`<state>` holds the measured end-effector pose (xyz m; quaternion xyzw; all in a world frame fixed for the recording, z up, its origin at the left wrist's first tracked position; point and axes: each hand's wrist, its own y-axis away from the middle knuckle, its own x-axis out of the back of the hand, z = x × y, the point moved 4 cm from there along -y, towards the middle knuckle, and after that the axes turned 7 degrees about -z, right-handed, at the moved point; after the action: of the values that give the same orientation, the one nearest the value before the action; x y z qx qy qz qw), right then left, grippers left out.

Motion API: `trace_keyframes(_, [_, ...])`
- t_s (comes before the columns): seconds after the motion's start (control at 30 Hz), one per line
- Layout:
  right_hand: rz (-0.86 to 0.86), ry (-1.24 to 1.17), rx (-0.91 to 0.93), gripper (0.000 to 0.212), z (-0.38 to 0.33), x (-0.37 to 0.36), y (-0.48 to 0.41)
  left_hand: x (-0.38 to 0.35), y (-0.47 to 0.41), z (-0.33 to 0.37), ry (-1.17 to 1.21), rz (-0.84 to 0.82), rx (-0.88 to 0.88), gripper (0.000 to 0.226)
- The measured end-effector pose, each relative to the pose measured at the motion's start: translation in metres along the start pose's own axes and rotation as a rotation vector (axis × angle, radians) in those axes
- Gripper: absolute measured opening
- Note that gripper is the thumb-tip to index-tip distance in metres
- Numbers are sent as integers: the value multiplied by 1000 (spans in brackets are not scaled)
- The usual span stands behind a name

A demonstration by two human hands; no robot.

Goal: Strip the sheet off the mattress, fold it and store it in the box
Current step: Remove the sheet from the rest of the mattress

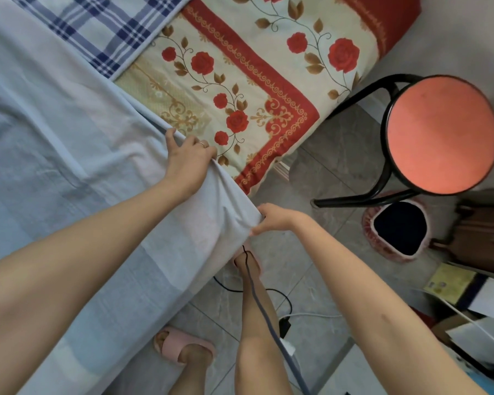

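Pale blue sheet lies pulled back from the rose-patterned mattress. My left hand curls over its folded edge; my right hand pinches the corner, hanging off the bed beside the orange stool.

The wrinkled pale-blue cotton sheet lies peeled off the rose-patterned mattress corner. Its edge bunches in my left hand and right hand.

We see open floor between mattress corner and stool; bin just beside stool, cables near our feet block low passes.
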<state>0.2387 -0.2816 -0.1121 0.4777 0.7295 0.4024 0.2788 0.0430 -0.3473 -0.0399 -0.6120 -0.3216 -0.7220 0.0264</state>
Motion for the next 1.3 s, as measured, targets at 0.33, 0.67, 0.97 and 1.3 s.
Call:
trace_keyframes(0.33, [-9,-52,-56,18,39,2,6,-3,-5,2,12,27,-37,32])
trace_keyframes(0.67, [278,705,24,48,45,-13,11,-14,10,45,-3,-236,-354,42])
trace_keyframes(0.97, [-46,284,-17,22,50,-6,35,-39,21,89,-163,-357,-448,22])
trace_keyframes(1.3, [85,49,23,7,63,-27,42,-38,34,77,-13,-45,-781,28])
